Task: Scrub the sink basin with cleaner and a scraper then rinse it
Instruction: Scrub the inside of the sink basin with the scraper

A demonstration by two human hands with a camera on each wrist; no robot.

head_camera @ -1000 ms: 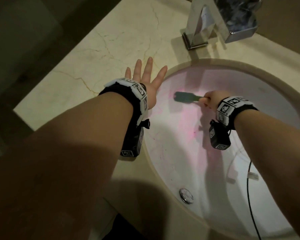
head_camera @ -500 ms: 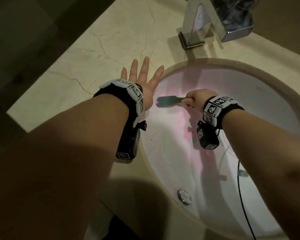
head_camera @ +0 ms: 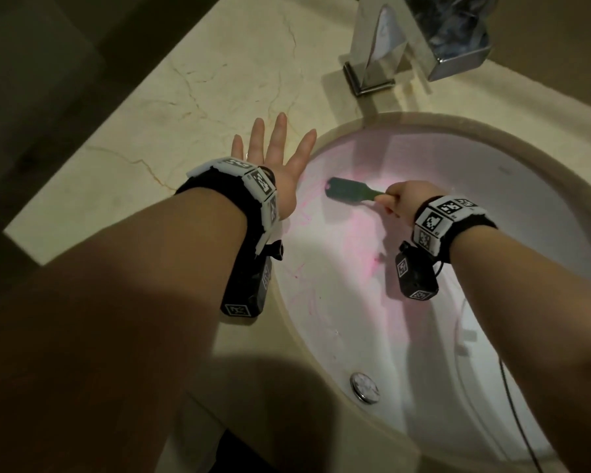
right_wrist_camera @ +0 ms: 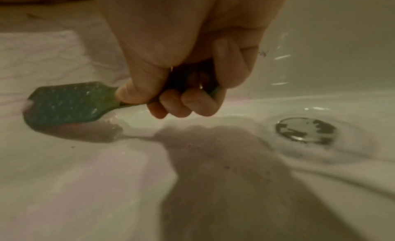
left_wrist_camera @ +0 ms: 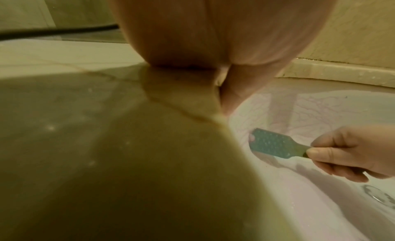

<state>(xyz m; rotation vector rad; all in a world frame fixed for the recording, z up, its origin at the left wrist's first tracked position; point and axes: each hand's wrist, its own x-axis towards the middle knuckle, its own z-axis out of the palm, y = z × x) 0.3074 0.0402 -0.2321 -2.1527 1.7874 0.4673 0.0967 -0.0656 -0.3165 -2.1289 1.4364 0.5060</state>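
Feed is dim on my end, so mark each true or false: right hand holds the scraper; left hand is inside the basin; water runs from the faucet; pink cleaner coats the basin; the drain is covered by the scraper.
1. Right hand grips the scraper: true.
2. Left hand is inside the basin: false, it rests flat on the countertop.
3. Faucet runs: false, no stream shows.
4. Pink cleaner coats the basin: true.
5. Scraper covers the drain: false, the drain is exposed.
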